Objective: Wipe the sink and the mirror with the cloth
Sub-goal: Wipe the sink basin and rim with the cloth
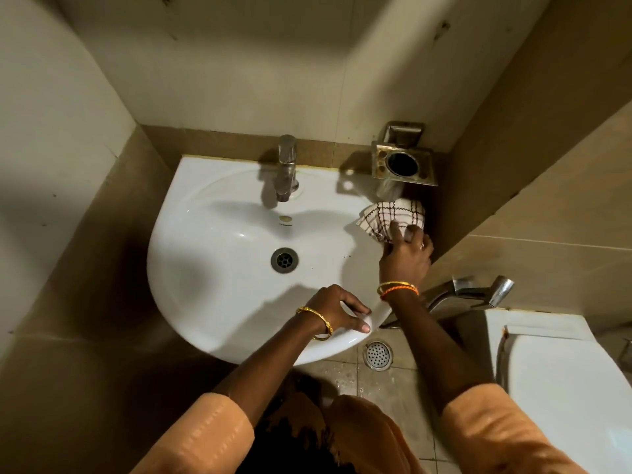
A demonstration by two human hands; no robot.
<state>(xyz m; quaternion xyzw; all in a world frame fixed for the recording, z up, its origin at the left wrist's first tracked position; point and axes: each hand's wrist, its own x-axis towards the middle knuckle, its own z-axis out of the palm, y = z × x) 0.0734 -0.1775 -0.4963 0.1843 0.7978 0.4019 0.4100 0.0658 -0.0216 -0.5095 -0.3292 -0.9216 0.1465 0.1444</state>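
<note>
Cloth (390, 217) on sink (212, 241) rim's right, below holder (405, 164); tap (285, 169) behind drain (284, 260)

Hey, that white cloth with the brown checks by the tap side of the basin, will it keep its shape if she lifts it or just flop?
Probably flop: the white cloth with brown checks already lies bunched and creased under the right hand. It looks thin, so likely light. On the glossy white sink it should slide easily.
</note>
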